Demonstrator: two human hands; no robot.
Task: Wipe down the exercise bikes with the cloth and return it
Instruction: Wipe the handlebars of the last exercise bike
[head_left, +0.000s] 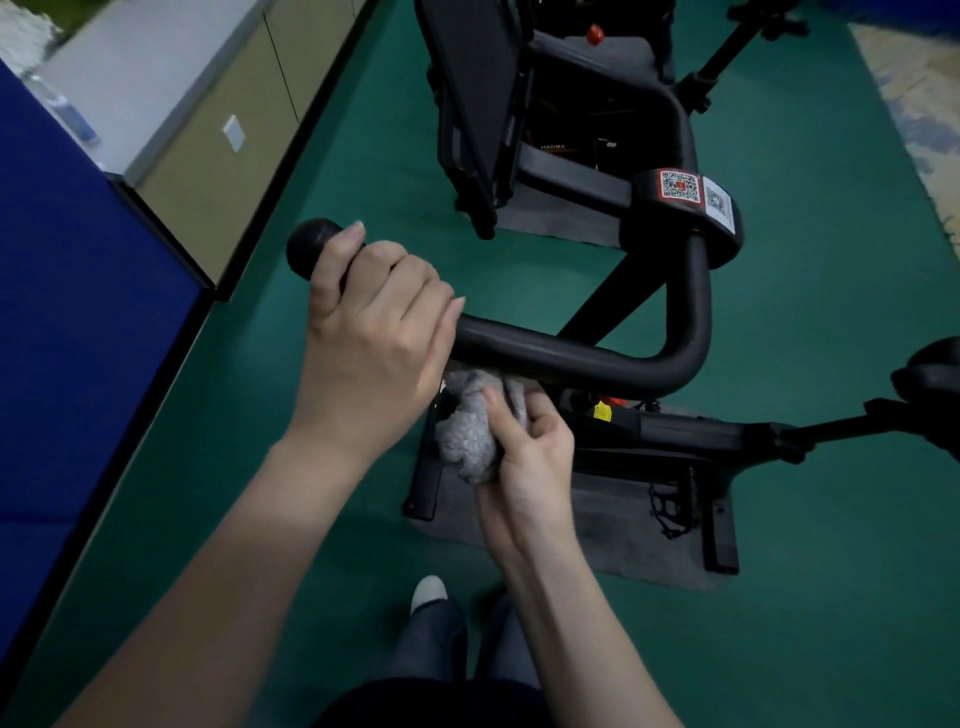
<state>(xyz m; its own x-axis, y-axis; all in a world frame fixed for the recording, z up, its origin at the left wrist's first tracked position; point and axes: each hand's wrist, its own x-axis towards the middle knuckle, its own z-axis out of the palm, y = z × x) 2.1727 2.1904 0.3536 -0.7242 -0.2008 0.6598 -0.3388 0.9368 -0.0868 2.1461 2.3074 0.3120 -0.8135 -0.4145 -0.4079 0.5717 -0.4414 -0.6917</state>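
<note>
On my feed the near exercise bike (675, 431) stands on a grey mat (613, 525) on the green floor (805, 364). Its black handlebar (571, 358) has its long axis running left to right: the rounded end cap points far-left, the tube runs right, then bends away toward the clamp carrying two QR labels (680, 187).

Left hand (374, 332): clenched around the bar just behind the end cap, fingers wrapped over the top, thumb lying toward the cap.

Right hand (530, 457): grasping the grey cloth (467, 436), thumb pressed across it, fingers curled beneath.

The cloth is bunched into a wad with no clear long axis. It sits just below the handlebar, right of the left hand. I cannot tell whether it touches the tube.

A second exercise bike (483, 104) stands farther off
</note>
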